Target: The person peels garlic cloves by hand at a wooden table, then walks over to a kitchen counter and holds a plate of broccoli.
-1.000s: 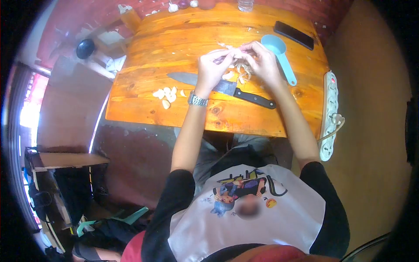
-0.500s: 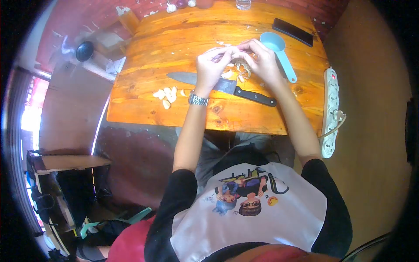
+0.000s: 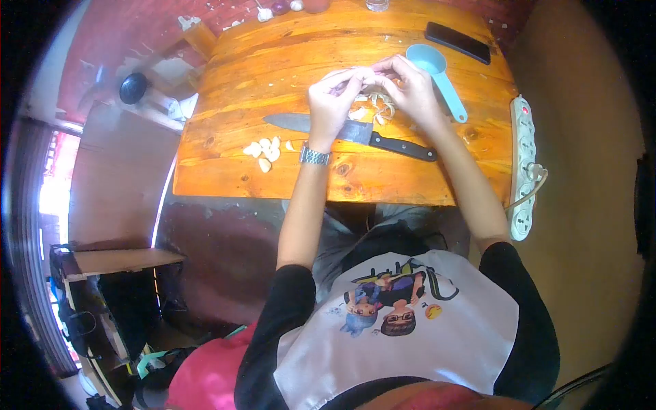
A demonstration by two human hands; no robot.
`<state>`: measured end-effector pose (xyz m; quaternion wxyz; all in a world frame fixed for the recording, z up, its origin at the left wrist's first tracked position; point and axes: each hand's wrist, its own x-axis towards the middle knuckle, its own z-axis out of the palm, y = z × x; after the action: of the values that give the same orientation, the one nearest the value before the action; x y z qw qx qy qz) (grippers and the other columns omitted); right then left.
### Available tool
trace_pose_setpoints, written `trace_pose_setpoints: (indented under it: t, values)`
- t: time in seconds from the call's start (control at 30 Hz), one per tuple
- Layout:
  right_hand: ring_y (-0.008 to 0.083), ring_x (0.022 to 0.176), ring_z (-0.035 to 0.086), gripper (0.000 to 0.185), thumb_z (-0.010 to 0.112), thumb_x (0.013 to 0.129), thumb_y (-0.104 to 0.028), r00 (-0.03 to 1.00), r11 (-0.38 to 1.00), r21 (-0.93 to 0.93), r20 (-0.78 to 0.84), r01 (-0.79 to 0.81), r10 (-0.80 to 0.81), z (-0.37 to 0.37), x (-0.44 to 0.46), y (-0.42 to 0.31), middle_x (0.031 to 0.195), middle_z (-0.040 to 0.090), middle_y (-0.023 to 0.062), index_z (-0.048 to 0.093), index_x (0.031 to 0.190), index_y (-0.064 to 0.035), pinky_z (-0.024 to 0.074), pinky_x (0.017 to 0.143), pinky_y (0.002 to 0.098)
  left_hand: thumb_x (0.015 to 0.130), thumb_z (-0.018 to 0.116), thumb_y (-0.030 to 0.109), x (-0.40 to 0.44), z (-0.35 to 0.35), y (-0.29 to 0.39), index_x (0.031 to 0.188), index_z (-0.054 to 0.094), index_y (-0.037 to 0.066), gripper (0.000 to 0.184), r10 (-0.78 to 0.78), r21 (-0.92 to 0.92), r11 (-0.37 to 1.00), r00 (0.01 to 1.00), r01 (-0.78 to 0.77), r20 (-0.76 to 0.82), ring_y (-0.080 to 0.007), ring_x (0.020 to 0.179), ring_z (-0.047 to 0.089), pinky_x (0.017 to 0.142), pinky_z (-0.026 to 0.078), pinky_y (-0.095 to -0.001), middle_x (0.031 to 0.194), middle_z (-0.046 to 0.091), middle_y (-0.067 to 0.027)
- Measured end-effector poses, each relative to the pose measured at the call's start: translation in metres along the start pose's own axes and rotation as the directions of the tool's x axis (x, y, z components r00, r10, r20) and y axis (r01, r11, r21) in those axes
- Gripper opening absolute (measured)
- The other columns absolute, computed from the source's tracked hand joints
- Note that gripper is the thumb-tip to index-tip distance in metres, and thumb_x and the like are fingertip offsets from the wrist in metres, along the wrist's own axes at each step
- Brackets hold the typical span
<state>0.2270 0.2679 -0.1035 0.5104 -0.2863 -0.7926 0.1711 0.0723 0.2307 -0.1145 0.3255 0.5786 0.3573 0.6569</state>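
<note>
Fingertips of my left hand [image 3: 331, 104] and my right hand [image 3: 412, 92] meet above the wooden table, both closed in a pinch. Between them is a small pale garlic clove [image 3: 370, 76], mostly hidden by the fingers. Papery garlic skins and bits [image 3: 378, 106] lie beneath my hands. A kitchen knife [image 3: 403, 146] rests flat nearer to me, its black handle to the right and its blade partly behind my left wrist. Left of that wrist sits a small group of peeled garlic cloves [image 3: 266, 150].
A light-blue measuring cup [image 3: 448, 94] lies right of my right hand, with a black phone [image 3: 458, 42] behind it. At the table's right edge is a white power strip [image 3: 523, 147] with a plugged-in cord. Garlic bulbs [image 3: 264, 14] and a glass [image 3: 377, 5] stand at the far edge.
The view has shifted slightly, so the table items appear a little displaced. My hands keep the same pinch, with only slight finger movement.
</note>
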Motion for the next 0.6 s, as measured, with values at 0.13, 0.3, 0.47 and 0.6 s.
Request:
trace_pose_setpoints:
  t: [0.13, 0.3, 0.47, 0.6]
  values:
    - [0.0203, 0.078, 0.062, 0.012, 0.058, 0.078, -0.002, 1.000, 1.000, 0.029, -0.009, -0.005, 0.005, 0.003, -0.001, -0.002, 0.086, 0.060, 0.0118, 0.058, 0.090, 0.0005, 0.0531, 0.067, 0.0292, 0.080, 0.060, 0.001, -0.002, 0.001, 0.005, 0.092, 0.065, -0.006, 0.014, 0.052, 0.101, 0.994, 0.998, -0.049, -0.023, -0.0124, 0.079, 0.060, 0.070, 0.049, -0.0218, 0.087, 0.063, -0.0090]
    - [0.0191, 0.079, 0.063, 0.014, 0.058, 0.080, -0.006, 0.999, 0.996, 0.073, -0.006, -0.042, 0.043, 0.007, -0.002, 0.005, 0.087, 0.061, 0.0120, 0.059, 0.093, 0.0008, 0.0527, 0.067, 0.0293, 0.079, 0.061, 0.002, -0.001, 0.003, -0.001, 0.091, 0.065, -0.006, 0.015, 0.042, 0.098, 0.995, 0.996, -0.034, -0.075, -0.0119, 0.074, 0.061, 0.066, 0.049, -0.0218, 0.084, 0.064, -0.0093]
    - [0.0146, 0.080, 0.061, 0.019, 0.056, 0.084, -0.012, 0.960, 0.853, 0.445, 0.070, -0.272, 0.269, 0.025, -0.006, 0.023, 0.088, 0.063, 0.0090, 0.057, 0.098, 0.0021, 0.0502, 0.072, 0.0270, 0.078, 0.062, 0.003, -0.001, 0.000, -0.011, 0.092, 0.064, -0.007, 0.017, -0.034, 0.034, 0.999, 0.993, 0.039, -0.116, -0.0118, 0.072, 0.062, 0.065, 0.050, -0.0225, 0.080, 0.065, -0.0092]
    - [0.0142, 0.081, 0.060, 0.018, 0.051, 0.087, -0.009, 0.905, 0.717, 0.555, 0.208, -0.422, 0.371, 0.024, -0.005, 0.020, 0.090, 0.062, 0.0066, 0.055, 0.101, 0.0021, 0.0487, 0.075, 0.0257, 0.079, 0.061, 0.002, -0.001, 0.001, -0.015, 0.092, 0.063, -0.008, 0.017, -0.113, -0.069, 0.992, 0.989, 0.107, -0.095, -0.0122, 0.072, 0.062, 0.065, 0.051, -0.0232, 0.080, 0.065, -0.0094]
